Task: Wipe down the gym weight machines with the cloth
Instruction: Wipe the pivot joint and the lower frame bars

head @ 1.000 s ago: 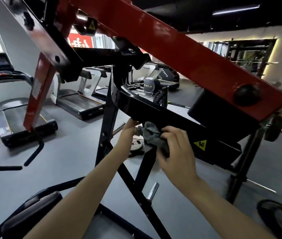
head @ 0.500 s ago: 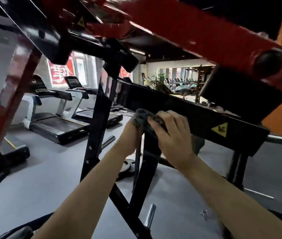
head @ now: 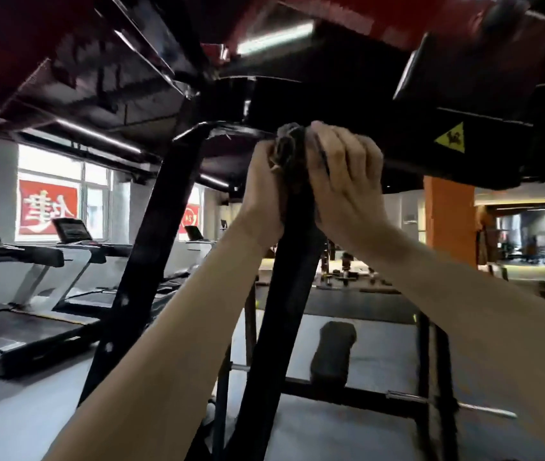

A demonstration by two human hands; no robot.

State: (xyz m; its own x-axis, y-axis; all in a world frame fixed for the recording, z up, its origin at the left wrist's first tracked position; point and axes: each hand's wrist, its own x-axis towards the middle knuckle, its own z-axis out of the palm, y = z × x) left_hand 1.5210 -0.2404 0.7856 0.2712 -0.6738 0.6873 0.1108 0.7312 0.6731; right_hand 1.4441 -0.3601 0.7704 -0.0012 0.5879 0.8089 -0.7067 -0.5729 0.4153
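— Where's the cloth?
— Bunched at the top of the black post, under the beam. Left hand and right hand each clamp a side, grip closed round it, probably to wipe all round.

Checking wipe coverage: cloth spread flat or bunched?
Bunched: the cloth is a crumpled wad gripped between the left hand and right hand.

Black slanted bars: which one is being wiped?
The right bar: the left hand and right hand clasp the cloth round its top. The left bar is untouched.
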